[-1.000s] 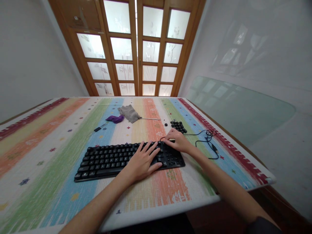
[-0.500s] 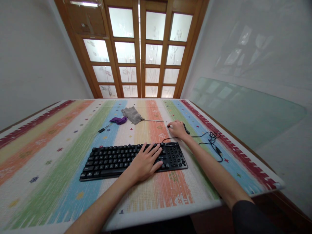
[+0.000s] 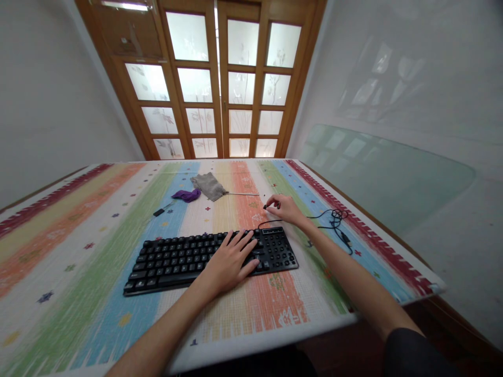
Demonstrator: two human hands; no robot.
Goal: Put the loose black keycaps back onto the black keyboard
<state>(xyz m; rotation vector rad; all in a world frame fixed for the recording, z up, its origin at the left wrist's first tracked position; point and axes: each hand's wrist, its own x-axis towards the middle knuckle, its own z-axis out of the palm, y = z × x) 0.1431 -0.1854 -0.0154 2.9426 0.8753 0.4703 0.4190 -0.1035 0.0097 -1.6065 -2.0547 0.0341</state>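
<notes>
A black keyboard point(image 3: 173, 262) lies slightly askew across the striped cloth. On its right half rests my left hand point(image 3: 231, 259), palm down and fingers spread over the keys near the number pad. Just beyond the keyboard's top right corner, my right hand point(image 3: 285, 208) pinches a small black piece point(image 3: 265, 207) between thumb and fingertips, close above the cloth; the piece is too small to identify surely. Another tiny dark bit point(image 3: 264, 196) lies a little past those fingertips. A black cable point(image 3: 336, 220) lies loosely coiled to the right of my right wrist.
A grey knitted cloth point(image 3: 208, 186) with a thin pale stick point(image 3: 243, 194) beside it lies at mid-table. Left of it are a bunched purple cloth point(image 3: 186, 196) and a small black tag point(image 3: 159, 212). The table's right edge point(image 3: 377, 235) runs alongside a glass panel point(image 3: 385, 178).
My right hand has turned and lifted slightly, and the small black piece now shows in its pinch. The dark object behind that hand no longer shows. My left hand stays on the keyboard.
</notes>
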